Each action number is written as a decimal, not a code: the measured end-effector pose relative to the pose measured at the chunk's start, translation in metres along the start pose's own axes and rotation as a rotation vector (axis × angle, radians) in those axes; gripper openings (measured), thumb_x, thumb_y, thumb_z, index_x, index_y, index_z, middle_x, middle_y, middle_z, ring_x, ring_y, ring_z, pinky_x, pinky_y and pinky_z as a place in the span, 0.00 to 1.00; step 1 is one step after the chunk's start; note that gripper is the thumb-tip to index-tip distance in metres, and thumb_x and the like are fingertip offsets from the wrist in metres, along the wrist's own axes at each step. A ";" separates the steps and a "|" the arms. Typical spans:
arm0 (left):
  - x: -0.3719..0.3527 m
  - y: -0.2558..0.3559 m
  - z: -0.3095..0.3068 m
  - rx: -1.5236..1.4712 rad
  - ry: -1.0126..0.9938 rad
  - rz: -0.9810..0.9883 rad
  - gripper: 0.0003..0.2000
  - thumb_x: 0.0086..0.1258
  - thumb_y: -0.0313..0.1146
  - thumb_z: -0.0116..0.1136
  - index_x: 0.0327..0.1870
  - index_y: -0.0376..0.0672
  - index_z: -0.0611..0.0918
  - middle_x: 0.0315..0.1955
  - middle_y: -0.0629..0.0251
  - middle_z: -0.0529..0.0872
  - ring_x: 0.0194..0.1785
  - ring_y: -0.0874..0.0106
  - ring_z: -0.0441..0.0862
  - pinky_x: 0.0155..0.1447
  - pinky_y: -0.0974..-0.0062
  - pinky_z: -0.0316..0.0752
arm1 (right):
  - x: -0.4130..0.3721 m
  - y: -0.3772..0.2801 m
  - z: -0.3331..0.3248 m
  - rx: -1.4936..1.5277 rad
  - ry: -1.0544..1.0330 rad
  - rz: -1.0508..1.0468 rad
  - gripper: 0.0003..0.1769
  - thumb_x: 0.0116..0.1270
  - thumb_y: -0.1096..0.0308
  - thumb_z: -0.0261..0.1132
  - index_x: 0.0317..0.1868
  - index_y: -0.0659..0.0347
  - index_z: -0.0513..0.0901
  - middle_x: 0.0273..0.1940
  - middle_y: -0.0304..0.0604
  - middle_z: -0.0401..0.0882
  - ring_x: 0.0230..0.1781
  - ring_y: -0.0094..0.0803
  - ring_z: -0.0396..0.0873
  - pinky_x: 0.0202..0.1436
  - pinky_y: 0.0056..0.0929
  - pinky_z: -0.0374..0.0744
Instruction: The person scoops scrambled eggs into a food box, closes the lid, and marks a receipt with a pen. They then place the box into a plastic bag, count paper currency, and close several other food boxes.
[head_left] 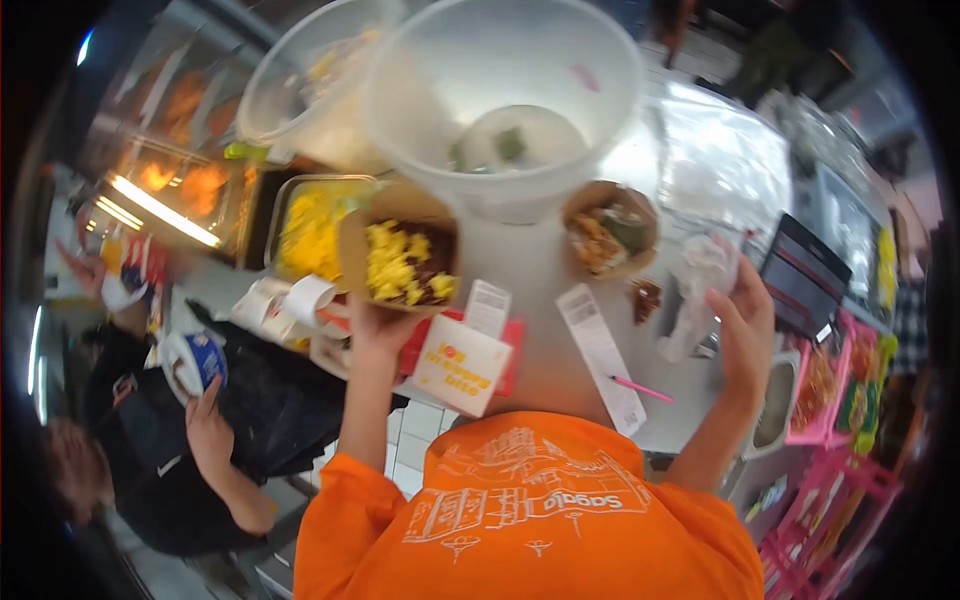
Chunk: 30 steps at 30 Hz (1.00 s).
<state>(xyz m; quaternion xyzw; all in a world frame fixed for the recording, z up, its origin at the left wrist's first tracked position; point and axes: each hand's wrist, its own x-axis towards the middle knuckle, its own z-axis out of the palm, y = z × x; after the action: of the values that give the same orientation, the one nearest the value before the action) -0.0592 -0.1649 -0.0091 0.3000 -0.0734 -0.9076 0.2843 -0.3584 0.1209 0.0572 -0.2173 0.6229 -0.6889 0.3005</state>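
Note:
My left hand [372, 325] grips a brown paper food box [402, 203] from below. Yellow scrambled-egg-like pieces [395, 262] and something dark fill it. At the right, my right hand [742, 315] has its fingers around crumpled clear plastic [695, 290]; part of the fingers is behind it. Between my hands stands a second brown paper box [608, 195] with fried pieces and a small wrapped item. A brown sauce packet [645, 298] lies beside it. Nearest my left hand is a white carton [463, 365] with yellow lettering, on a red one [512, 372].
Two large translucent tubs [505, 185] stand at the back. A metal tray of yellow food [322, 225] is at left. Paper slips [603, 355], a pink pen [640, 388] and a tablet [805, 275] lie rightward. A co-worker at left holds a blue-and-white tub [198, 360].

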 end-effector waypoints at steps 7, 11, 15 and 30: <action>0.011 -0.003 0.019 -0.009 0.005 -0.024 0.29 0.70 0.58 0.43 0.68 0.54 0.67 0.68 0.60 0.66 0.70 0.54 0.62 0.67 0.35 0.56 | 0.003 0.001 0.016 -0.070 0.030 0.056 0.31 0.57 0.81 0.61 0.64 0.73 0.68 0.61 0.47 0.72 0.62 0.31 0.70 0.67 0.27 0.63; 0.024 -0.008 0.009 0.098 0.282 0.101 0.28 0.72 0.53 0.37 0.70 0.52 0.62 0.70 0.59 0.61 0.70 0.53 0.61 0.66 0.32 0.54 | 0.001 0.001 0.018 -0.086 0.017 0.054 0.31 0.57 0.81 0.61 0.64 0.73 0.68 0.61 0.47 0.72 0.62 0.31 0.70 0.67 0.27 0.63; 0.040 -0.006 0.011 -0.034 0.655 0.091 0.30 0.72 0.53 0.30 0.71 0.47 0.59 0.72 0.53 0.55 0.73 0.46 0.54 0.65 0.25 0.43 | -0.002 -0.001 0.023 -0.113 -0.006 0.048 0.31 0.58 0.81 0.60 0.64 0.73 0.69 0.61 0.48 0.73 0.62 0.32 0.70 0.67 0.28 0.64; -0.054 -0.060 0.047 0.473 0.222 0.746 0.28 0.72 0.38 0.46 0.68 0.35 0.55 0.63 0.51 0.63 0.70 0.64 0.57 0.75 0.61 0.44 | -0.030 0.000 0.086 0.178 -0.164 -0.087 0.29 0.59 0.83 0.62 0.62 0.70 0.70 0.58 0.45 0.74 0.59 0.28 0.72 0.64 0.28 0.69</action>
<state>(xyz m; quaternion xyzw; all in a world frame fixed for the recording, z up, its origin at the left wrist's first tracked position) -0.0795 -0.0867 0.0384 0.4051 -0.3507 -0.6639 0.5216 -0.2788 0.0791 0.0707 -0.2720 0.5227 -0.7338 0.3383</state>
